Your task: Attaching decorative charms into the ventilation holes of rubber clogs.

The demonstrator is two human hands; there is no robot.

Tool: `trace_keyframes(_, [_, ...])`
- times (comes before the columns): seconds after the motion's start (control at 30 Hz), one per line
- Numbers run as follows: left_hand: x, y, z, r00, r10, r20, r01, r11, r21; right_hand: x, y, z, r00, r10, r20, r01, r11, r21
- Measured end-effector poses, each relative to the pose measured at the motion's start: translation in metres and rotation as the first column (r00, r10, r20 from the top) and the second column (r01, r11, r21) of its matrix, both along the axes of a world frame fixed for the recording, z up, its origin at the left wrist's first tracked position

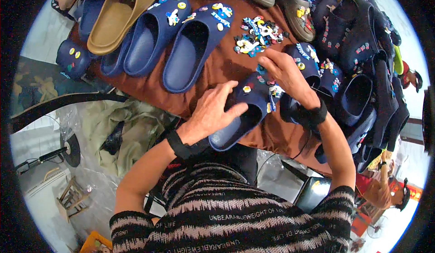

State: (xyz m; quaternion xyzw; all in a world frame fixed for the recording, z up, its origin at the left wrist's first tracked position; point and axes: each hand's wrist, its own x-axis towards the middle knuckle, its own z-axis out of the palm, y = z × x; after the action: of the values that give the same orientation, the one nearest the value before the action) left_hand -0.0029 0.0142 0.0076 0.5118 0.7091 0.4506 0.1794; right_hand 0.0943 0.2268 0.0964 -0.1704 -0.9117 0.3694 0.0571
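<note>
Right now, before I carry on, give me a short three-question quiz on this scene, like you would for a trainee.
1. Multiple choice: which is nearer the pile of loose charms?
A) the left hand
B) the right hand

2. True or false: in the picture, the tan clog lies to the left of that pile.

3. Fill in the missing words: the worked clog, the one with the left hand at its side, is ____ in colour.

Key:
1. B
2. True
3. Dark blue
</note>
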Motion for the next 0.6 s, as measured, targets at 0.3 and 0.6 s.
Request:
trace_keyframes(0.3, [-0.031,0.055,0.026,0.980,-0.200,0.017,0.197,0.945,-0.261,0.065,-0.065,-0.017,1.000,-0.017,-0.019,0.018,0.999,0.043])
trace_keyframes(0.6, [-0.029,0.079,0.046,0.842,-0.425,-0.333,0.262,0.861,-0.437,0.065,-0.074,-0.024,0.995,0.076,-0.071,-0.045,0.929,0.368])
